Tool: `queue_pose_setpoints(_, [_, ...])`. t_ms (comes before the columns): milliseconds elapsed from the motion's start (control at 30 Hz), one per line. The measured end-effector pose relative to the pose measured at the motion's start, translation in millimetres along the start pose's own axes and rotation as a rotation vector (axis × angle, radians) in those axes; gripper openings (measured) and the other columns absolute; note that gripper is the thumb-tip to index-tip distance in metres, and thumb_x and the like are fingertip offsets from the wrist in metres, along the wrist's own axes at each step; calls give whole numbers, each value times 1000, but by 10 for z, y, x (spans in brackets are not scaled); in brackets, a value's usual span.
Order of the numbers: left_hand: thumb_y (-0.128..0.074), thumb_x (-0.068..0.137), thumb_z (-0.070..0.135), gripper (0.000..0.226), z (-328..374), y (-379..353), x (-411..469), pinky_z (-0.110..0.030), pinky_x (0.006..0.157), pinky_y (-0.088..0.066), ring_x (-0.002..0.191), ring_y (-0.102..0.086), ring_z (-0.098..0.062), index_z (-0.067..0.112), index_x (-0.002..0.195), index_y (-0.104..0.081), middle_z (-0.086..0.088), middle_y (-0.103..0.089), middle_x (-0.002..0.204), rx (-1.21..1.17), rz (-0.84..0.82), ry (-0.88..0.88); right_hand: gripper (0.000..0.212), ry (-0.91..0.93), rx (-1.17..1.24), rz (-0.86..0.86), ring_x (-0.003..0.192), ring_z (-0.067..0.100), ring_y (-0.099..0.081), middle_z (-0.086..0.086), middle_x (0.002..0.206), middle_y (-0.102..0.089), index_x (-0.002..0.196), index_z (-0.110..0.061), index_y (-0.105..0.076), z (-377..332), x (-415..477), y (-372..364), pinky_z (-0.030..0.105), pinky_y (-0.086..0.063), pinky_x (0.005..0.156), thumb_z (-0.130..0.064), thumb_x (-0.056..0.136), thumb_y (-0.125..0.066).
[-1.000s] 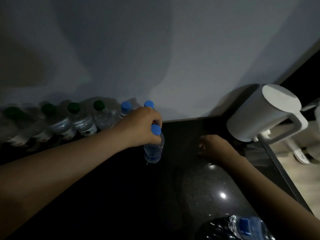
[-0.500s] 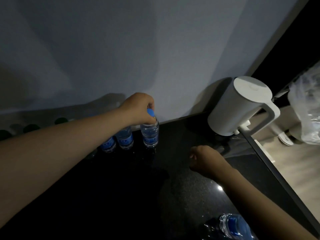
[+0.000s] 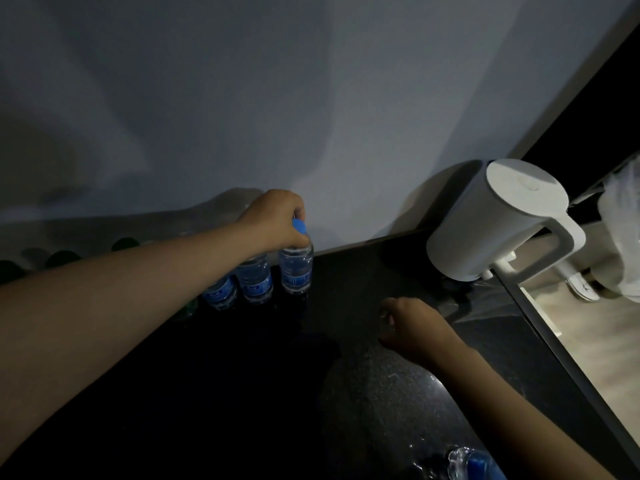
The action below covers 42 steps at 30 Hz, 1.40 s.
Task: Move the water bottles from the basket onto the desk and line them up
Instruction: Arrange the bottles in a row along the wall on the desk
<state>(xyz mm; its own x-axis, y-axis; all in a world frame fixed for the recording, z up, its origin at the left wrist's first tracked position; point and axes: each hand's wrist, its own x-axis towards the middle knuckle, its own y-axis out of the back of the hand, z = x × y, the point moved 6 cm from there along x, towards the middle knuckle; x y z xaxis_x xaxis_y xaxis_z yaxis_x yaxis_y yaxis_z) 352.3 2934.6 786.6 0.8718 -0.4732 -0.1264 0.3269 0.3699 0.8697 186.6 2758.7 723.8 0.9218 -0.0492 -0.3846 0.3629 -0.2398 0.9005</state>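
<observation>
Blue-capped bottle (image 3: 296,268), in air a second ago, now stands on desk (image 3: 398,382) at right end of row by wall. Left hand (image 3: 277,221) still clamped on cap. Right hand (image 3: 412,329) loosely curled, empty. Another bottle (image 3: 472,465) waits near bottom edge.

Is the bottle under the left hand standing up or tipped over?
Upright: the bottle stands on the desk, cap up, left hand on top.

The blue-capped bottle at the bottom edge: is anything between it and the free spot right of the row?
Only the right forearm crosses there. The dark desk beside the held clear bottle looks bare.
</observation>
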Motion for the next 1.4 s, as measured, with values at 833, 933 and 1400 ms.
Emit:
queue_pose_setpoints(833, [-75, 73, 22, 19, -48, 61, -45, -19, 60, -37, 74, -52, -7, 20, 88, -64, 5, -57, 98, 60, -20, -75, 35, -16, 10, -18, 101, 13, -58, 0, 113, -60, 119, -19, -57, 47, -71, -9, 28, -52, 83, -27, 86, -64])
queue_pose_setpoints(933, [-74, 74, 22, 20, -64, 58, -66, -18, 60, -34, 79, -54, -9, 19, 91, -65, 5, -57, 100, 55, -29, -85, 33, -27, 9, -19, 98, 14, -59, 0, 111, -60, 117, -18, -58, 43, -76, -9, 29, -52, 82, -26, 86, -64])
queue_pose_setpoints(1400, [-68, 80, 18, 23, -6, 10, -118, -35, 85, -48, 97, -55, -23, 16, 101, -61, -5, -52, 112, 125, -71, -104, 37, -32, 4, -20, 100, 14, -58, 1, 114, -59, 120, -18, -56, -29, -158, 49, 30, -53, 85, -26, 85, -65])
